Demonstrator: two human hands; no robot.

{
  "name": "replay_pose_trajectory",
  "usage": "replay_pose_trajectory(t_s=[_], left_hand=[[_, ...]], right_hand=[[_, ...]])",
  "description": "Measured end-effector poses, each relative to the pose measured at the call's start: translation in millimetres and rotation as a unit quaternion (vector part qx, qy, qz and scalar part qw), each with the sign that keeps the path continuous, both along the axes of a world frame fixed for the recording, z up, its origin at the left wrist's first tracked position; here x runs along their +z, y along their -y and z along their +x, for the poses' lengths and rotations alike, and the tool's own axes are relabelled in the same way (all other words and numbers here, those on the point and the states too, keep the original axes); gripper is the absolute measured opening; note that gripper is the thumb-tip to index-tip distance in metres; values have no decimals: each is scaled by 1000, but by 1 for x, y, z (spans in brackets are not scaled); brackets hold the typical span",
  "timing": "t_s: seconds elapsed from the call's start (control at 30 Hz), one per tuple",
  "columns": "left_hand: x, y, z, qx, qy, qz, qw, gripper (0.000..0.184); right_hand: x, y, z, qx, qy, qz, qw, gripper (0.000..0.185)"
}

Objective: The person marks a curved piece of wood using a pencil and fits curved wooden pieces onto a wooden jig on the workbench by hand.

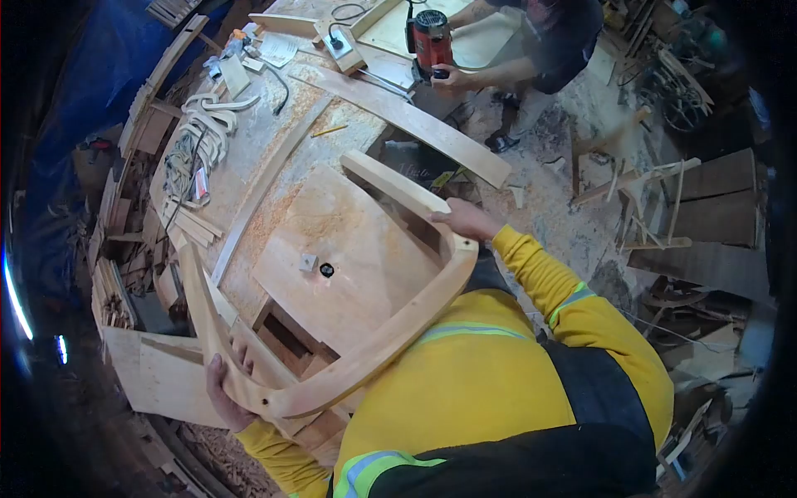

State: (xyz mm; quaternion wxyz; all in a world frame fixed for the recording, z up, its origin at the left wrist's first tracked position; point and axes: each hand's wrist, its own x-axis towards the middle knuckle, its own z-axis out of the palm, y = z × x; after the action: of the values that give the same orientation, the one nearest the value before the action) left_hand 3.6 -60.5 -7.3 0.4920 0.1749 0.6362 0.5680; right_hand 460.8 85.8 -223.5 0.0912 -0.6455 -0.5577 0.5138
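Note:
A U-shaped curved wooden frame (382, 353), pale and smooth, is held close against my yellow top, its two arms pointing away over the workbench. My left hand (228, 394) is closed around the left bend, near a dark hole in the wood. At the right bend, my right hand (466, 221) grips the other arm, with a second dark hole just beside it. Underneath lies a wooden panel (357, 241) with a round black hole and a small pale block (308, 263) next to it.
Across the bench a co-worker's hands hold a red and black router (432, 41). Curved wooden pieces (207, 129) are piled at left near cables. A pencil (330, 130) lies among sawdust. Long boards (407, 120) edge the bench; a wooden chair frame (639, 191) stands right.

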Motion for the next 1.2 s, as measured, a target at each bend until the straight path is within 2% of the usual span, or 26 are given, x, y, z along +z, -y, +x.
replay_pose_trajectory(t_s=[0.1,0.17,0.2,0.3,0.33,0.43,0.5,0.57,0.63,0.7,0.8,0.9,1.0,1.1,1.2], left_hand=[[20,-4,-5,-82,-42,-138,986,54],[4,14,-44,-90,-99,-150,980,51],[-12,20,-52,-92,-127,-157,975,50],[-38,38,-37,-16,-103,-154,983,50],[-47,41,-21,-16,-171,-158,972,49],[-95,50,22,10,-312,-181,933,44],[-120,46,60,52,-423,-349,834,44],[-241,118,-10,115,-219,-280,928,47],[-276,113,48,214,-220,-186,933,49],[-303,115,69,110,-372,-255,886,48],[-390,145,66,151,-455,-313,820,51],[-383,123,103,210,-317,-261,888,62],[-407,128,102,225,-236,-188,927,76],[-403,120,117,210,-412,-326,825,82],[-389,108,121,195,-384,-325,842,83]], right_hand=[[-53,-5,1,4,36,35,999,65],[-13,-10,9,-4,19,25,1000,68],[-7,-16,14,3,21,32,999,67],[-2,-37,23,2,-30,106,994,62],[-7,-47,23,-6,-56,138,989,60],[-29,-85,18,16,-99,203,974,54],[-46,-111,8,43,-114,228,966,51],[-64,-133,-4,70,-122,239,961,50],[-90,-148,-18,104,-109,255,955,50],[-113,-164,-25,146,-90,259,951,48],[-133,-176,-39,192,-64,265,943,49],[-152,-187,-44,230,-53,268,934,52],[-155,-193,-49,260,-30,208,943,53],[-180,-198,-52,270,-10,269,924,53],[-170,-194,-53,252,-8,253,934,55]])
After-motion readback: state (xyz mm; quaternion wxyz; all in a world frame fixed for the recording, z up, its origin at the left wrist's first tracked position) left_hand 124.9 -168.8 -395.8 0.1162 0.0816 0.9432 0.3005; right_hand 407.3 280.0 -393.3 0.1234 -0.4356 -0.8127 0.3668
